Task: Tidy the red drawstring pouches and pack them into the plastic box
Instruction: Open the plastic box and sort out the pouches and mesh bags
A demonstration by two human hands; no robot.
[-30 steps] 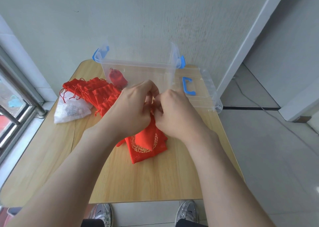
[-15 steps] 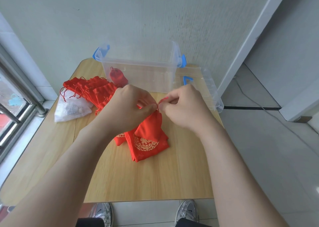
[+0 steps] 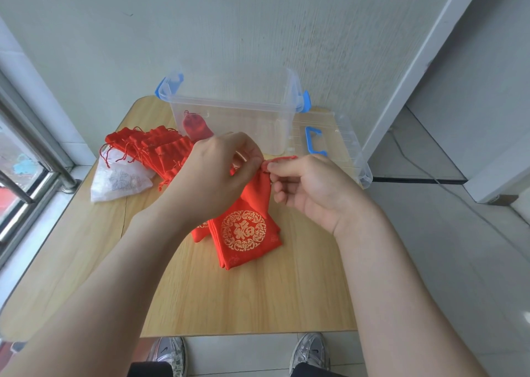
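You are early in the job. Only one packed pouch (image 3: pixel 196 126) lies inside the plastic box (image 3: pixel 258 127), which stands at twelve o'clock on the table (image 3: pixel 229 305). A long heap of loose pouches (image 3: pixel 149 147) sprawls at ten o'clock, and a small flat stack (image 3: pixel 243 233) topped by a gold emblem sits mid-table, so most of the packing is left. The held pouch (image 3: pixel 258 187) hangs between your hands, neck up, its lower end meeting the stack at six o'clock from your fingers. Your left hand (image 3: pixel 218 179) pinches the gathered neck. Your right hand (image 3: pixel 309 187), at three o'clock of it, pinches the drawstring (image 3: pixel 282 159), drawn sideways. You appear to be cinching it closed.
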